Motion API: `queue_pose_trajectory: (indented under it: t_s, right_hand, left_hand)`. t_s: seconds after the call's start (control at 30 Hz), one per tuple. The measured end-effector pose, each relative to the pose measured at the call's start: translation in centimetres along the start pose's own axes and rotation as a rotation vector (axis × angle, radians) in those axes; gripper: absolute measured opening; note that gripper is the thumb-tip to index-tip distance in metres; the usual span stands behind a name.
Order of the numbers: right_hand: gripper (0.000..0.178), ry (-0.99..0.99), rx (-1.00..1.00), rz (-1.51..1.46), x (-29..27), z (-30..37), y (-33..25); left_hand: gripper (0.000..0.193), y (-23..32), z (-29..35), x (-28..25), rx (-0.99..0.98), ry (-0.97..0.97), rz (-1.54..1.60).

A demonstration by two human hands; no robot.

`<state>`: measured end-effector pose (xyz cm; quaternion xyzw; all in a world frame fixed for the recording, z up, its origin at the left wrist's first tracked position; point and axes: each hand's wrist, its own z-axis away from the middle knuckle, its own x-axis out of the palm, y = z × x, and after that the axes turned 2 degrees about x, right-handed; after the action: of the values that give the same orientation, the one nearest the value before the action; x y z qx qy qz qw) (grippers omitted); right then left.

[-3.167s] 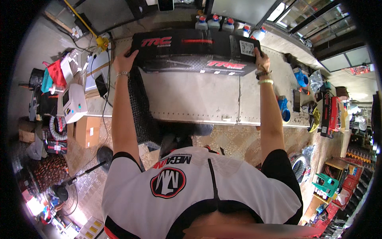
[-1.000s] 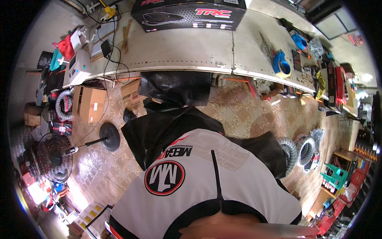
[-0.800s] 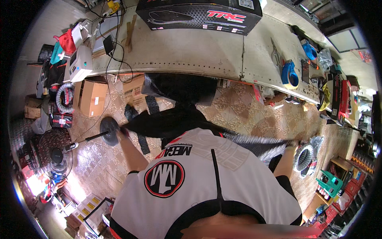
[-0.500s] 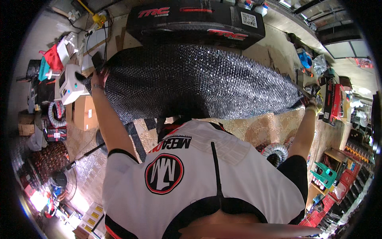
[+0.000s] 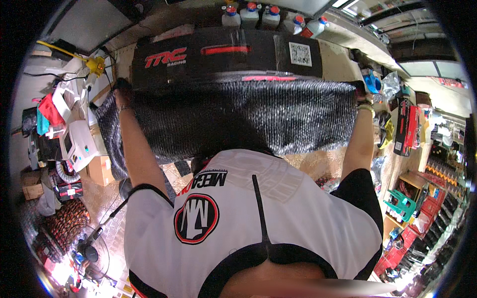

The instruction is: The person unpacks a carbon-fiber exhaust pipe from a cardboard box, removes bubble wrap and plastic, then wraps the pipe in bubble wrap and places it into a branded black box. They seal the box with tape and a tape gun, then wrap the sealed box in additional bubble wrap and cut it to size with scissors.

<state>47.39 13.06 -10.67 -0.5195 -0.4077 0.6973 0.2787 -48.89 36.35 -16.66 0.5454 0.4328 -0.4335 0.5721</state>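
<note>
A wide sheet of black bubble wrap point(image 5: 198, 116) is stretched taut between my two hands, its top edge nearly straight. My left hand point(image 5: 122, 97) is closed on the upper left part of the sheet, and some wrap hangs down beyond my wrist. At the upper right corner, my right hand point(image 5: 364, 98) grips the other end; its fingers are partly in shadow. Just behind the sheet lies a long black cardboard box point(image 5: 223, 57) with red and white print. The wrap covers the lower part of the box's near side.
Several white bottles with red and blue caps point(image 5: 250, 17) stand behind the box. To the left are a white label-printer-like device point(image 5: 78, 146), a brown carton point(image 5: 102, 170) and a yellow plug point(image 5: 96, 65) on a cable. A fan point(image 5: 91, 253) is at lower left, a green stool point(image 5: 401, 204) at right.
My hands have come closer together; the wrap has risen against the black box. Its upper edge, curved before, is now nearly straight. The view has shifted, showing more bottles.
</note>
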Motion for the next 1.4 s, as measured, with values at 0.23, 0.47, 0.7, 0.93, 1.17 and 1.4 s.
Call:
queue_pose_trajectory:
  t_s: [0.23,0.47,0.7,0.93,1.17,1.4]
  right_hand:
    - [0.053,-0.598,0.316,-0.356,13.8,5.6,-1.9]
    - [0.059,-1.093,0.467,-0.412,16.3,17.0,-8.1]
    - [0.065,-1.316,0.586,-0.678,0.5,25.4,-13.7]
    - [0.064,-0.979,0.184,-0.357,-4.1,24.6,-2.9]
    - [0.071,-0.778,0.226,-0.331,-0.4,21.2,11.6]
    - [0.078,-0.843,0.368,-0.472,-0.7,20.4,13.0]
  left_hand:
    - [0.062,5.0,-1.2,0.4,-0.169,0.21,1.16]
    - [0.059,7.3,0.6,-1.8,-0.188,0.233,1.182]
    - [0.056,7.7,13.5,-11.3,-0.085,0.003,0.941]
    - [0.053,12.5,19.6,-5.6,0.066,-0.115,0.695]
    - [0.051,12.4,20.5,1.5,0.029,-0.008,0.609]
    - [0.048,10.2,16.7,1.8,0.01,-0.004,0.59]
